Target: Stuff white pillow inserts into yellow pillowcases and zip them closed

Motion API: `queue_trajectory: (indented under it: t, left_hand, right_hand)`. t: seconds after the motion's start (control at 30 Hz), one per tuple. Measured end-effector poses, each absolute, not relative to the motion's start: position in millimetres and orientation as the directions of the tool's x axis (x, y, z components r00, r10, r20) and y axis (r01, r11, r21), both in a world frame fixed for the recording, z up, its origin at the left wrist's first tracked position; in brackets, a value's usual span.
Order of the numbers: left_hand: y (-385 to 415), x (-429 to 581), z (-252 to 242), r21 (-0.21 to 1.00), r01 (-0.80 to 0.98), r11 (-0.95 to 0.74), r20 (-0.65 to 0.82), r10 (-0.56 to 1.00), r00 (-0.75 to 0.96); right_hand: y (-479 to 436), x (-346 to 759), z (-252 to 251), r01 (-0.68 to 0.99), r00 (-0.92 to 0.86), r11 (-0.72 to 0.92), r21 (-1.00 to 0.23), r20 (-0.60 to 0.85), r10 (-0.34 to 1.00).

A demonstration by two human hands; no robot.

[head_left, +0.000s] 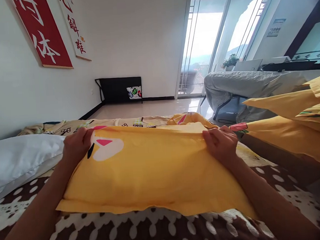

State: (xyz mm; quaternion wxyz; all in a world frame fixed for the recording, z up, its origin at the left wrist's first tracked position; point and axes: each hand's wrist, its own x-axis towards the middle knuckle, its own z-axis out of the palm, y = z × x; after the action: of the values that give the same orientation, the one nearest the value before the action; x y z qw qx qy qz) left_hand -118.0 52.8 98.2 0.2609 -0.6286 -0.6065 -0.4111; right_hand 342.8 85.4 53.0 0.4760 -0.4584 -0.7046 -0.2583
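A yellow pillowcase with a white and pink cartoon print lies flat on a brown blanket with white spots. My left hand is closed on the pillowcase's far left corner. My right hand grips its far right corner, fingers curled over the edge. Both forearms stretch along the pillowcase's two sides.
A white pillow lies at the left. More yellow printed bedding is bunched at the right and along the far edge. Beyond are a tiled floor, a covered table, a black rack and glass balcony doors.
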Motion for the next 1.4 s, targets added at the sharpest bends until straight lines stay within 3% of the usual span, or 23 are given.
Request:
queue_trajectory:
  t: [0.1, 0.17, 0.23, 0.33, 0.47, 0.6, 0.8, 1.0, 1.1, 1.2, 1.3, 1.4]
  left_hand:
    - [56, -143, 83, 0.017, 0.990, -0.141, 0.823, 0.564, 0.066]
    - [65, -158, 53, -0.069, 0.972, -0.223, 0.709, 0.675, 0.205]
    - [75, -166, 20, -0.081, 0.948, -0.307, 0.576, 0.763, 0.295]
    - [87, -163, -11, 0.017, 0.932, -0.362, 0.460, 0.830, 0.314]
    - [88, -151, -10, 0.179, 0.905, -0.385, 0.395, 0.871, 0.292]
    - [83, -149, 1, 0.284, 0.866, -0.411, 0.348, 0.886, 0.307]
    - [84, -154, 0, 0.497, 0.811, -0.307, 0.341, 0.929, 0.143]
    - [93, -164, -12, 0.665, 0.720, -0.198, 0.238, 0.970, 0.047]
    - [97, -170, -15, 0.687, 0.699, -0.198, 0.179, 0.979, 0.101]
    - [97, -177, -15, 0.616, 0.739, -0.274, 0.193, 0.961, 0.196]
    - [96, -186, -13, 0.558, 0.757, -0.341, 0.200, 0.940, 0.276]
    - [95, -199, -13, 0.595, 0.715, -0.368, 0.187, 0.928, 0.323]
  right_hand:
    - [79, 339, 55, 0.920, -0.097, 0.368, -0.135, 0.832, 0.547]
    - [81, 333, 45, 0.933, -0.113, 0.329, -0.143, 0.752, 0.649]
    - [90, 328, 27, 0.943, -0.178, 0.317, -0.101, 0.654, 0.735]
    - [111, 323, -5, 0.941, -0.284, 0.337, -0.011, 0.515, 0.809]
    - [133, 329, -35, 0.932, -0.329, 0.363, 0.013, 0.454, 0.828]
    - [138, 341, -36, 0.917, -0.333, 0.393, -0.063, 0.422, 0.843]
    - [135, 334, -8, 0.873, -0.248, 0.349, -0.341, 0.305, 0.920]
    - [138, 320, -17, 0.843, -0.286, 0.416, -0.341, 0.370, 0.884]
    - [146, 328, -36, 0.885, -0.239, 0.388, -0.256, 0.465, 0.853]
    - [151, 341, -51, 0.945, -0.174, 0.299, -0.131, 0.573, 0.801]
    - [153, 346, -60, 0.975, -0.011, 0.126, -0.184, 0.525, 0.851]
    - [156, 341, -66, 0.962, 0.077, 0.046, -0.268, 0.430, 0.900]
